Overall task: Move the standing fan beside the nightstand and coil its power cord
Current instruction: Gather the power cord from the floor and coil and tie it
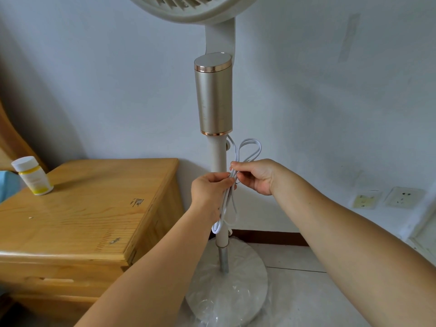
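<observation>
Both hands have a grip on the white power cord (232, 185) — left hand (210, 190) curled round the folded bundle, right hand (256, 175) pinching it just beside. Loops poke out above and below, right against the standing fan (215, 97) pole. That fan stands just right of the wooden nightstand (77, 215) — pill bottle (33, 175) sits on its far left.

no text can be read; the bottle's (33, 177) label is too blurred.
</observation>
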